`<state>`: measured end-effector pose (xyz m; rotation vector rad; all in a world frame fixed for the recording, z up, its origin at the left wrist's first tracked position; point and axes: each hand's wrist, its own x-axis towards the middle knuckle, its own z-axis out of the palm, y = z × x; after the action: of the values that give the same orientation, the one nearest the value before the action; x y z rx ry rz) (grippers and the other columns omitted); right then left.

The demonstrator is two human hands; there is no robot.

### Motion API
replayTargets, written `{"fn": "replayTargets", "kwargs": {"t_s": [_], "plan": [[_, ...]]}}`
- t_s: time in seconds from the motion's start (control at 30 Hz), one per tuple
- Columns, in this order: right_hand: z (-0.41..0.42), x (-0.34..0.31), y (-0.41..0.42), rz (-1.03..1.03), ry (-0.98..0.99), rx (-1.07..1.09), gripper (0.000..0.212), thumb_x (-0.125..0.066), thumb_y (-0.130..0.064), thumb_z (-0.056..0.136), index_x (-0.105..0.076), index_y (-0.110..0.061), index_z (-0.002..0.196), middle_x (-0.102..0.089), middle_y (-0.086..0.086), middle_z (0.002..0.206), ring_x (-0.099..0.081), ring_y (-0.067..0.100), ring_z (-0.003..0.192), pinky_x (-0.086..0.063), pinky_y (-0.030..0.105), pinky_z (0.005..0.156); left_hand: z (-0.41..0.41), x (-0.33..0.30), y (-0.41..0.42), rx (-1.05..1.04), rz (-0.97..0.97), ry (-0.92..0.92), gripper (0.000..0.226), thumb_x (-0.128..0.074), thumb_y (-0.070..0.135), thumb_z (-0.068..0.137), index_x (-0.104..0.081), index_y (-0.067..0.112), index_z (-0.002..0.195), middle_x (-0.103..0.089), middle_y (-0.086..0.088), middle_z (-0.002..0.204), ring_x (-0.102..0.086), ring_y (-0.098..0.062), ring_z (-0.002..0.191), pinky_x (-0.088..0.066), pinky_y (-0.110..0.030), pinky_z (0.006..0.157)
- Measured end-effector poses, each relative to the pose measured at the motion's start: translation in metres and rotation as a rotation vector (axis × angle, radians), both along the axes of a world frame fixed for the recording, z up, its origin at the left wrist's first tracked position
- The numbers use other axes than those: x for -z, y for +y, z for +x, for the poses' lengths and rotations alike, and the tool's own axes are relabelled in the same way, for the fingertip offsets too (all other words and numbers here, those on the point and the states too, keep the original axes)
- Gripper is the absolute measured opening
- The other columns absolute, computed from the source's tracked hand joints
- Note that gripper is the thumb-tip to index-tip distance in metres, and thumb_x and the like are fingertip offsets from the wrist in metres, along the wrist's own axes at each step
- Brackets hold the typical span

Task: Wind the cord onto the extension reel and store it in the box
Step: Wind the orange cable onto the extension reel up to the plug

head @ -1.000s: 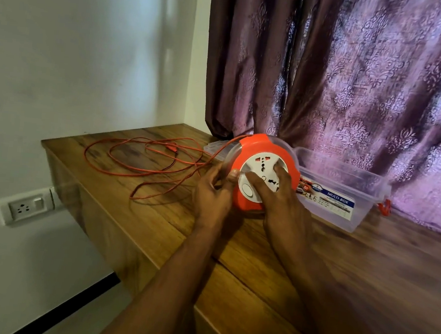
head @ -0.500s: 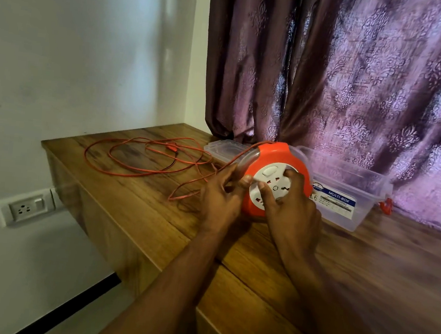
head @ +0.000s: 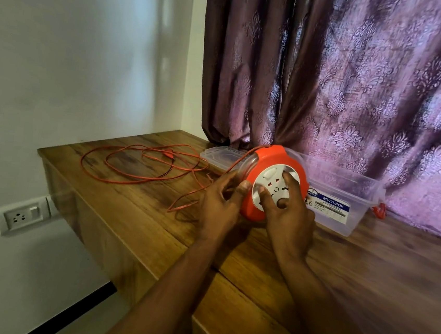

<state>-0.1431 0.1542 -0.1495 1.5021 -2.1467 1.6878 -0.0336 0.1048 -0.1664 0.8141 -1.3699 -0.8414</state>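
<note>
- The box carries a blue label reading "MULTI-BOX"; the smaller print under it is too fine to read.
- I work on a wooden table set against a white wall, with a purple patterned curtain hanging behind.
- The reel, orange with a white socket face, stands on edge on the table, just in front of the clear box.
- My right hand lies on the socket face, thumb and fingers spread and pressed against it.
- My left hand cups the reel's left rim, fingers curled around it.
- The cord lies in loose orange loops on the table to my left, one strand rising to the reel's top.
- A clear lid lies flat behind the reel, beside the box.
- A socket sits in the wall below the table's edge.
</note>
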Motion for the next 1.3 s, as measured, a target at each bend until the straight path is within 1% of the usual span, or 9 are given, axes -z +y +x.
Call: {"fn": "replayTargets", "kwargs": {"t_s": [0.17,0.37,0.47,0.6,0.73,0.87,1.07,1.2,1.3], "plan": [[-0.007,0.000,0.000,-0.017,-0.060,0.023,0.061,-0.058,-0.063,0.081,-0.042,-0.042,0.137,-0.070,0.008,0.096,-0.061,0.034,0.098,-0.047,0.042,0.081,0.013,-0.005,0.016,-0.095,-0.104,-0.051,0.031,-0.062,0.024,0.093,-0.067,0.019,0.123,-0.071,0.010,0.115,-0.064,0.002,0.106,-0.055,-0.033,0.095],[-0.008,-0.001,0.000,-0.031,-0.086,0.026,0.061,-0.058,-0.062,0.081,-0.043,-0.042,0.136,-0.071,0.009,0.097,-0.060,0.034,0.099,-0.047,0.043,0.080,0.068,-0.006,0.031,-0.395,-0.273,0.003,0.015,-0.058,0.014,0.095,-0.070,0.017,0.104,-0.072,0.007,0.091,-0.070,-0.012,0.074,-0.057,-0.028,0.065],[-0.005,-0.003,0.002,-0.060,-0.094,0.017,0.061,-0.060,-0.061,0.081,-0.045,-0.042,0.136,-0.071,0.009,0.095,-0.061,0.034,0.097,-0.049,0.044,0.079,0.095,0.007,0.022,-0.509,-0.091,-0.046,0.010,-0.057,0.030,0.094,-0.065,0.031,0.098,-0.069,0.008,0.092,-0.067,-0.013,0.081,-0.059,-0.044,0.073],[-0.002,-0.005,0.003,-0.081,-0.100,0.009,0.061,-0.061,-0.060,0.081,-0.046,-0.040,0.136,-0.071,0.008,0.093,-0.061,0.033,0.097,-0.048,0.041,0.079,0.102,0.014,0.020,-0.384,0.144,-0.212,0.018,-0.054,0.048,0.093,-0.060,0.031,0.098,-0.064,0.011,0.092,-0.066,-0.022,0.093,-0.056,-0.047,0.083],[-0.003,-0.006,0.003,-0.108,-0.119,-0.003,0.060,-0.061,-0.058,0.082,-0.045,-0.040,0.137,-0.071,0.008,0.097,-0.061,0.031,0.099,-0.047,0.040,0.081,0.094,0.015,0.020,-0.247,0.042,-0.540,0.048,-0.063,0.060,0.080,-0.059,0.031,0.118,-0.054,0.004,0.122,-0.056,-0.014,0.106,-0.052,-0.036,0.086],[-0.006,-0.006,0.003,-0.126,-0.128,-0.006,0.059,-0.063,-0.055,0.082,-0.047,-0.037,0.136,-0.071,0.009,0.100,-0.061,0.031,0.100,-0.046,0.037,0.081,0.089,0.014,0.017,-0.323,-0.090,-0.655,0.009,-0.064,0.029,0.090,-0.069,0.025,0.096,-0.067,0.000,0.097,-0.064,-0.019,0.089,-0.052,-0.034,0.073],[-0.010,-0.004,0.001,-0.122,-0.113,0.003,0.060,-0.062,-0.056,0.083,-0.046,-0.037,0.137,-0.071,0.009,0.100,-0.062,0.030,0.099,-0.046,0.036,0.080,0.093,0.002,0.014,-0.177,0.032,-0.320,0.015,-0.060,0.022,0.095,-0.068,0.013,0.085,-0.070,-0.001,0.073,-0.069,-0.020,0.072,-0.060,-0.040,0.067],[-0.012,-0.002,-0.001,-0.122,-0.116,0.021,0.061,-0.062,-0.058,0.082,-0.047,-0.037,0.136,-0.072,0.008,0.097,-0.063,0.031,0.097,-0.046,0.037,0.079,0.097,-0.007,0.010,0.068,0.221,0.225,0.031,-0.062,0.007,0.092,-0.057,0.017,0.121,-0.074,-0.009,0.078,-0.072,-0.021,0.069,-0.059,-0.028,0.052],[-0.013,0.000,-0.003,-0.135,-0.124,0.022,0.060,-0.062,-0.059,0.081,-0.047,-0.039,0.135,-0.072,0.007,0.092,-0.063,0.033,0.094,-0.050,0.042,0.081,0.097,-0.012,0.008,0.106,0.270,0.422,0.034,-0.058,0.004,0.094,-0.057,0.022,0.123,-0.073,-0.011,0.082,-0.069,-0.015,0.059,-0.056,-0.025,0.049]]}}
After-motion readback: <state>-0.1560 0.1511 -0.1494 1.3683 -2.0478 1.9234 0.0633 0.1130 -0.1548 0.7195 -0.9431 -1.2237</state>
